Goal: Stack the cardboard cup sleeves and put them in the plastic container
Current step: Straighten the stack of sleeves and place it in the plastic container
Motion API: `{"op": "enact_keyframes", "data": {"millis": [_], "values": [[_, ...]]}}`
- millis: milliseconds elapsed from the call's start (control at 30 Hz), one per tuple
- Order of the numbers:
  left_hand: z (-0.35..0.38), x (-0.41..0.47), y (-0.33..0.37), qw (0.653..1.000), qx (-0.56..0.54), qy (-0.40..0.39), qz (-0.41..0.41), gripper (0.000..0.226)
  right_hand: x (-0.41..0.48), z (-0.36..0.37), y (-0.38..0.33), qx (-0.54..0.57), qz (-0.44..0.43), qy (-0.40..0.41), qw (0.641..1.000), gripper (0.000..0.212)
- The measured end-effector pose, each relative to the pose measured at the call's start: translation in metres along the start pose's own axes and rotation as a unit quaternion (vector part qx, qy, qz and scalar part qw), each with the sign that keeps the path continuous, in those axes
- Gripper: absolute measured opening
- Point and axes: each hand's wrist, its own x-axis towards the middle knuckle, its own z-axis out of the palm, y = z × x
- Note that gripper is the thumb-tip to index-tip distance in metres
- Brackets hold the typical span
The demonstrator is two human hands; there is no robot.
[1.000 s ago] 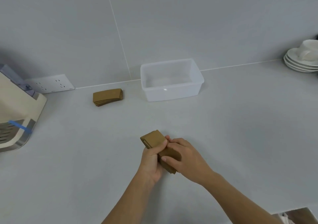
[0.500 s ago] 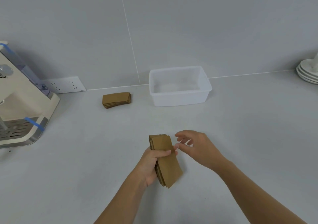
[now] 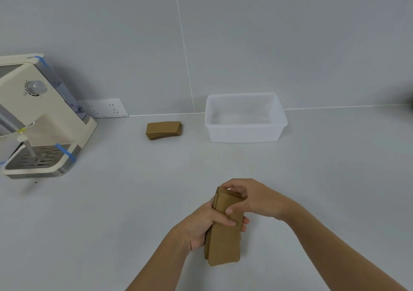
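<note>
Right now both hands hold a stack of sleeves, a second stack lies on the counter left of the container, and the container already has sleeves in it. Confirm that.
Not quite. The head view shows the container empty. The rest stands: the left hand and right hand hold a stack, and a second stack lies on the counter left of the container.

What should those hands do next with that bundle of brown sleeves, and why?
Probably carry the held stack forward to the plastic container and set it in. Both the left hand and right hand grip it, its edges look roughly aligned, and the container looks empty.
</note>
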Motion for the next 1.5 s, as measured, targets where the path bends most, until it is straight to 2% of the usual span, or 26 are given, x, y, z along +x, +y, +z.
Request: {"op": "enact_keyframes", "data": {"millis": [200, 433, 700, 833, 967, 1100, 1333, 1500], "values": [[0.001, -0.006, -0.006, 1.0, 0.004, 0.012, -0.008, 0.054, 0.001, 0.005, 0.001, 0.03, -0.01, -0.032, 0.999, 0.028], [0.0, -0.014, 0.0, 1.0, -0.006, 0.023, 0.019, 0.047, 0.006, 0.007, 0.001, 0.066, -0.027, -0.013, 0.997, 0.027], [-0.014, -0.027, 0.005, 0.997, 0.028, 0.071, 0.024, 0.054, 0.006, -0.01, 0.003, 0.167, -0.062, 0.084, 0.98, 0.023], [-0.021, -0.032, 0.0, 0.988, 0.005, 0.135, 0.072, 0.047, 0.015, -0.012, 0.0, 0.204, -0.071, 0.124, 0.969, 0.022], [-0.032, -0.035, 0.002, 0.972, -0.032, 0.199, 0.121, 0.046, 0.029, -0.001, -0.005, 0.203, -0.067, 0.145, 0.966, 0.022], [-0.046, -0.037, 0.006, 0.953, -0.074, 0.242, 0.166, 0.034, 0.044, 0.011, -0.008, 0.207, -0.056, 0.169, 0.962, 0.02], [-0.069, -0.027, 0.02, 0.932, -0.156, 0.262, 0.194, 0.035, 0.077, 0.035, -0.018, 0.177, -0.038, 0.196, 0.964, 0.024], [-0.095, -0.021, 0.03, 0.934, -0.139, 0.273, 0.182, 0.034, 0.105, 0.043, -0.022, 0.154, -0.023, 0.205, 0.966, 0.022]]}}
